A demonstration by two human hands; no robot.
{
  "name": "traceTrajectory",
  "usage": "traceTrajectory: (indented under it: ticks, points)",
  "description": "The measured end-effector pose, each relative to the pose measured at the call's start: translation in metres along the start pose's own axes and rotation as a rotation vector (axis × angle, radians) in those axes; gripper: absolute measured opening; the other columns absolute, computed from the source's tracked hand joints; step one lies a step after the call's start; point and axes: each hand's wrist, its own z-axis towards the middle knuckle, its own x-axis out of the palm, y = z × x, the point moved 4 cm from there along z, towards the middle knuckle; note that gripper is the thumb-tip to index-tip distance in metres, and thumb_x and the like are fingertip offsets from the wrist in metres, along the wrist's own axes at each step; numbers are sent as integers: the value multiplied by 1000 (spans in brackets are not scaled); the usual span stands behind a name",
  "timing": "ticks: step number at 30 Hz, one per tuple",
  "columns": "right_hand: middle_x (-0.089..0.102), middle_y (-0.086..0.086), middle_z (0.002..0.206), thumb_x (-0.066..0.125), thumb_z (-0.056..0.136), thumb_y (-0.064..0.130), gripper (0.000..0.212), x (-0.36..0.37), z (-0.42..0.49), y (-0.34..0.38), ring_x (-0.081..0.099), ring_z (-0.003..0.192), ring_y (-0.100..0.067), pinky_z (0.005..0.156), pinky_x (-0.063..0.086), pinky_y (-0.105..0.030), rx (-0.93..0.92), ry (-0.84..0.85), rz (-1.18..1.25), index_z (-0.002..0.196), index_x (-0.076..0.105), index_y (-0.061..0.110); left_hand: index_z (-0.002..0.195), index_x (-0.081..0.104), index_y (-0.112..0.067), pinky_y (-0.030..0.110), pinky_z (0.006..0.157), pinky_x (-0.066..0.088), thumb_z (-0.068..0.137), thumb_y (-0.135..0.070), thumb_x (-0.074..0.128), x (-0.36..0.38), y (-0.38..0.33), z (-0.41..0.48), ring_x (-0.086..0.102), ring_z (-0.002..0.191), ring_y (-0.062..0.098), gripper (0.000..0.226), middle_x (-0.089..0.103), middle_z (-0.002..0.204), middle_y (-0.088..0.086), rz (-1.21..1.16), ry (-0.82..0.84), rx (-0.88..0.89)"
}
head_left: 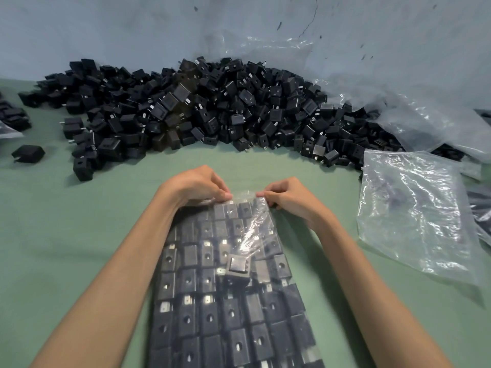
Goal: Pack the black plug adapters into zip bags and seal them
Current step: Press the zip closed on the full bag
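On the green surface [66, 235], one long zip bag [228, 288] packed with rows of black adapters lies between the forearms, and the left hand [196, 185] and right hand [289, 199] each pinch its far top edge with closed fingers. Beyond a bare strip of surface sits one big heap of loose adapters [199, 112], too many to count. One stray adapter [28, 153] lies near the left edge, and an empty clear bag [414, 216] lies flat to the right.

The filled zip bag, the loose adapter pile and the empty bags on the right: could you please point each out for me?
filled zip bag [225, 301]: head view, on its packed middle.
loose adapter pile [212, 107]: head view, on the heap's centre.
empty bags [409, 208]: head view, on the top bag's clear middle.
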Motion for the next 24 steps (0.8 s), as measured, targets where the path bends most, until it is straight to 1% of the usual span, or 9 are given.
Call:
traceTrajectory:
  ticks: [4,7,10,12,14,16,17,20,24]
  points:
    - [60,7,56,67,87,33,22,5,2,2,49,50,-3,49,40,-9,-23,-50,-30,72,71,18,70,71,-27,20,59,36,85,-28,72,5,-1,1,58,68,1,15,65,55,-21,-9,-19,5]
    - [61,11,57,66,88,29,22,7,5,5,51,56,-2,59,42,-16,-51,-58,-118,67,66,24,71,70,-25,21,57,37,87,-27,70,8,-3,1,55,61,3,15,62,50,-18,11,-4,6]
    - [63,13,66,63,91,25,21,3,4,8,56,66,-1,66,43,-18,-60,-4,-164,70,65,26,74,71,-31,23,73,40,85,-33,70,4,-1,-1,59,80,3,11,67,70,-20,-23,26,24]
    - [64,15,76,59,93,18,18,-2,2,10,56,74,5,66,42,-12,-94,0,-244,77,66,22,77,70,-37,28,87,38,82,-41,71,1,-1,-3,57,92,2,7,66,87,-22,-22,60,47]
    - [64,15,83,56,95,15,17,-4,-1,11,57,75,6,65,41,-9,-123,-13,-291,82,67,18,80,69,-40,30,90,38,81,-46,70,1,-2,-5,56,96,3,6,65,92,-21,12,84,55]
    - [66,14,77,59,94,21,17,-5,-3,9,60,66,-9,64,43,-17,-132,-9,-295,80,68,19,78,69,-37,27,83,41,82,-43,70,5,-4,-3,58,90,5,7,67,88,-18,47,80,66]
    - [65,14,69,61,92,26,17,-7,-4,8,57,61,-9,62,43,-20,-125,5,-274,77,68,22,77,70,-34,26,76,42,83,-40,71,7,-5,-1,59,84,5,8,67,82,-16,46,66,76]
    - [58,17,54,66,87,39,24,-15,-6,4,48,52,3,56,39,-11,-87,48,-160,73,70,20,72,70,-26,24,65,39,85,-28,72,12,-7,1,57,72,7,13,67,70,-11,-30,27,80]
    - [68,6,71,72,80,39,23,-15,-5,0,61,70,-2,66,47,-11,-20,76,3,83,74,16,70,69,-25,25,66,39,86,-25,70,15,-9,3,55,69,8,16,65,66,-9,-92,25,75]
